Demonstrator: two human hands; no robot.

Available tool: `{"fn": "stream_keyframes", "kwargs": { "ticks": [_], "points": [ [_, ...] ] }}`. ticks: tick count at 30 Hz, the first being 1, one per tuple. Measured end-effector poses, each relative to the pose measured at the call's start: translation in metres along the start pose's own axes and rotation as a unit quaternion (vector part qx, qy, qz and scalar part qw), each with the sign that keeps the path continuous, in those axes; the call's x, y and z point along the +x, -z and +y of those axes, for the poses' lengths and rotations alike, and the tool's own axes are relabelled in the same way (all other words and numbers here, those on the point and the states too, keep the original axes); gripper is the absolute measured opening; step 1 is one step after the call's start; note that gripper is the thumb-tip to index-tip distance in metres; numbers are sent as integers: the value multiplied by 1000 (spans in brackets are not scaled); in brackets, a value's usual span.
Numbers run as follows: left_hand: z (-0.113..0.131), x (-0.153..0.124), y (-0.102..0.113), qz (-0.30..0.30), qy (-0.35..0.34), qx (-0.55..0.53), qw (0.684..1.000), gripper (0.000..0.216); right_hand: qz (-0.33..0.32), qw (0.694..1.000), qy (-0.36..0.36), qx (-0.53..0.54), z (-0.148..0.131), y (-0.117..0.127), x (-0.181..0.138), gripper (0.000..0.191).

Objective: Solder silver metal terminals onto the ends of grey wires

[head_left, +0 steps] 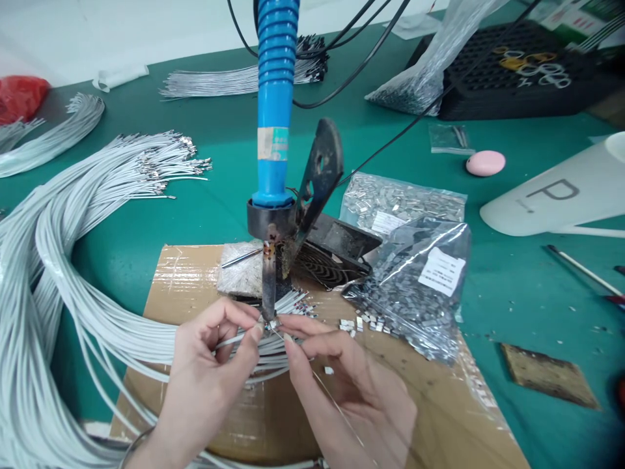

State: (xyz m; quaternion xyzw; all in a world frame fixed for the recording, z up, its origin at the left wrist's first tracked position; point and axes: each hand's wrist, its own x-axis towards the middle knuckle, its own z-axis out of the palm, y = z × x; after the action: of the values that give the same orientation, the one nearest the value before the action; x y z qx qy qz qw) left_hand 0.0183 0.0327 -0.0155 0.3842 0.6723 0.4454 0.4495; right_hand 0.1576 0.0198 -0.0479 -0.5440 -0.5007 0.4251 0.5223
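Note:
A soldering iron with a blue handle hangs tip-down in a black stand. Just below its tip my two hands meet. My left hand pinches a white wire, its end at the tip. Between thumb and fingers of my right hand runs a thin strand of solder wire, trailing down over the palm. A tiny silvery piece sits between the fingertips; I cannot tell which hand grips it. More white wires lie beneath the hands on a cardboard sheet.
A big bundle of white wires curves along the left. Right of the stand are bags of small metal parts and dark parts, with loose white pieces nearby. A white cup lies tilted at right, near a brown sponge.

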Motion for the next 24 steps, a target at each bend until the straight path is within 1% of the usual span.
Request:
{"fn": "stream_keyframes", "kwargs": {
  "ticks": [2, 6, 12, 16, 21, 23, 24],
  "points": [
    [-1, 0, 1, -6, -6, 3, 1000, 14, 9, 1000, 11, -3, 0, -1, 0, 17],
    [-1, 1, 0, 17, -5, -1, 1000, 14, 13, 1000, 15, -4, -1, -1, 1, 15],
    [-5, 7, 2, -33, -23, 3, 999, 12, 9, 1000, 9, -6, 2, 0, 1, 16],
    [-7, 7, 4, -37, -16, -4, 999, 13, 10, 1000, 9, -2, 4, 0, 0, 17],
    [-15, 2, 3, -35, -19, -7, 999, 15, 7, 1000, -12, 7, 1, 1, -3, 17],
    [-18, -3, 3, -34, -17, 3, 999, 16, 19, 1000, -10, 12, 3, 4, -3, 19],
    [-20, -5, 4, -37, -12, 10, 999, 17, 33, 999, -6, 14, 5, 7, -2, 17]
  ]
}}
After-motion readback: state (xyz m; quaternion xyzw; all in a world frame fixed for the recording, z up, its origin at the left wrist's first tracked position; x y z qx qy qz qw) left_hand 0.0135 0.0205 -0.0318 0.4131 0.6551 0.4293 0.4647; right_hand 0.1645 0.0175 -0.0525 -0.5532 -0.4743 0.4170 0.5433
